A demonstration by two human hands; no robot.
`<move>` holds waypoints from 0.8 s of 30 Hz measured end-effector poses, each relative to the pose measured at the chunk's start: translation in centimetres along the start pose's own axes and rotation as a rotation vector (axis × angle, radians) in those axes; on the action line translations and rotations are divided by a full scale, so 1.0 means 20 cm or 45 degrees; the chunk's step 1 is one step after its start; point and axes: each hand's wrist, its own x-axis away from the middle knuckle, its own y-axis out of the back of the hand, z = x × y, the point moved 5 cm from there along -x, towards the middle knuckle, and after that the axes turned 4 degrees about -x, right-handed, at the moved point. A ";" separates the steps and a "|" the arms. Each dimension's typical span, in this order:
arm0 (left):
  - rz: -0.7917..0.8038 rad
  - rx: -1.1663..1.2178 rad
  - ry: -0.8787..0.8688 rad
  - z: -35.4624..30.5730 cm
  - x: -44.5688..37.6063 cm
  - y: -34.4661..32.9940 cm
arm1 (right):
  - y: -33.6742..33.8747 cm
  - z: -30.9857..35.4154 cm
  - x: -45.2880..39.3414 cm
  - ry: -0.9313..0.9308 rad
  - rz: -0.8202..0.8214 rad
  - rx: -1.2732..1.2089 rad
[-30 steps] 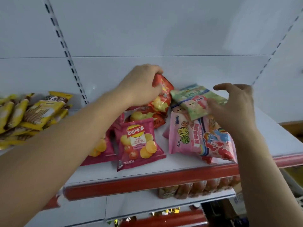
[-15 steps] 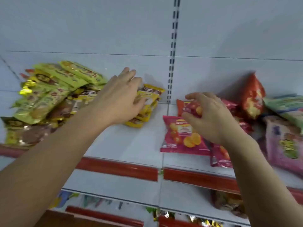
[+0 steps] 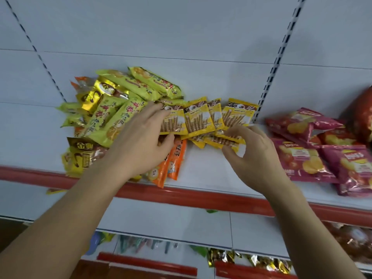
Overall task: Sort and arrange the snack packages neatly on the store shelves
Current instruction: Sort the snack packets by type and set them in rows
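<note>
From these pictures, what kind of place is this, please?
Most likely a shop aisle. A white shelf with a red front strip carries many identical yellow wafer-roll packets and pink crisp bags, and the back panel has slotted uprights for adjustable shelving.

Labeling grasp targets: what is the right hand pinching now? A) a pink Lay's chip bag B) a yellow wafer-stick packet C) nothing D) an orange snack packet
B: the right hand pinches a yellow wafer-stick packet between thumb and fingertips, while the pink Lay's chip bags lie untouched to its right.
</note>
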 end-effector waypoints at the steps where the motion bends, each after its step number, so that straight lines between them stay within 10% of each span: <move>1: 0.000 0.016 -0.006 0.02 0.02 0.00 | -0.02 0.01 0.02 -0.001 -0.026 -0.039; 19: -0.061 -0.076 0.101 0.23 0.02 0.00 | -0.21 0.24 -0.27 0.318 -0.064 -0.046; 24: -0.034 -0.022 0.127 0.25 -0.02 -0.05 | -0.44 0.37 -0.47 0.532 0.509 0.394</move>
